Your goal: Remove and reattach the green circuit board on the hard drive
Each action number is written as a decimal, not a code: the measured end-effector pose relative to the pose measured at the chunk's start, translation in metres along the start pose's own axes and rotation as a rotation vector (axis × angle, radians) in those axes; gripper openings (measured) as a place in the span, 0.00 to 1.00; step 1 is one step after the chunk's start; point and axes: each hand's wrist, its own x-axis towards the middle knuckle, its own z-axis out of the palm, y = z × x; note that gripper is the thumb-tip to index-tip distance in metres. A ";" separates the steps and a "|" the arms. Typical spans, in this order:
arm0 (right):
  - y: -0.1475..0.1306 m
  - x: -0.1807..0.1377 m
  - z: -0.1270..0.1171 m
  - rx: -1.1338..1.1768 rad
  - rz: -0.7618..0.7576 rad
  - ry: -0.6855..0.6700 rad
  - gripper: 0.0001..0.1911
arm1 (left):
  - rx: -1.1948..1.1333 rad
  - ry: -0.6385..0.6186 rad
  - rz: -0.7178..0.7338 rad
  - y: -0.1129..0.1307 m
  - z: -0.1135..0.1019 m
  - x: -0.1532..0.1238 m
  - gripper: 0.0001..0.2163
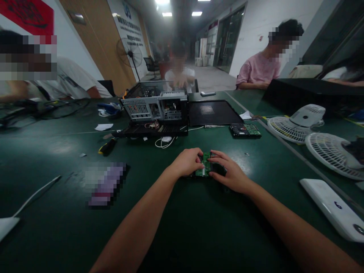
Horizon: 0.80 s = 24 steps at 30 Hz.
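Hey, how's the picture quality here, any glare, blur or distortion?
Head view: dim overall, with ceiling lights flaring into haze; soft glare patches on the green table; wide-angle bending toward the edges; the far hallway is blurred, while the left hand, right hand and the hard drive between them look fairly sharp.

Dim room, ceiling lights (196,13) overhead, blurred background, warped edges

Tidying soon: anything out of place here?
Open computer case, side panel flat beside it, cables spilling out. Two fans lie face up at right. The hard drive between left hand and right hand lies circuit board up.
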 end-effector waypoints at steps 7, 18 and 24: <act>-0.001 0.000 0.002 -0.016 0.003 -0.005 0.23 | -0.015 -0.007 0.003 -0.001 0.000 0.000 0.20; 0.001 -0.001 0.006 -0.018 0.019 -0.015 0.23 | 0.040 -0.005 -0.029 0.004 -0.001 0.000 0.19; -0.001 -0.001 0.006 -0.021 0.036 -0.027 0.23 | 0.033 -0.021 -0.040 0.003 -0.001 0.000 0.19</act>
